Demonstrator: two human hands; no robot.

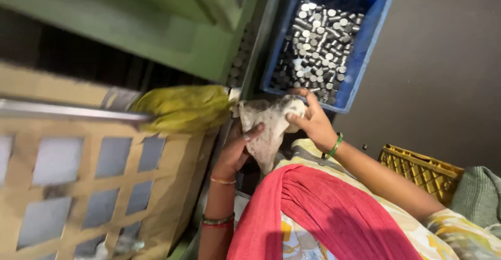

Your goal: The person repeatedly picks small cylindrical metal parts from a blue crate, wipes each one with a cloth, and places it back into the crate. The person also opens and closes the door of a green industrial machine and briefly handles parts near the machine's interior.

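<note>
- Between the two hands, a thin white cloth [266, 127] hangs; it looks soft, crumpled and a bit dirty.
- Its long side runs down from the top bunch to a loose point near the red scarf [318, 213].
- The right hand [312, 119] has its fingers closed on the top of the cloth, where it is bunched into a ball.
- The left hand [235, 153] pinches the lower edge with thumb and fingers; a ring shows on one finger.
- Just above the right hand is a blue plastic crate [365, 46] full of small shiny metal cylinders [318, 46]. The right hand is nearer to it.
- A yellow rag [182, 107] lies to the left on a brown grid panel [78, 176].
- A yellow crate [417, 168] sits at the right.
</note>
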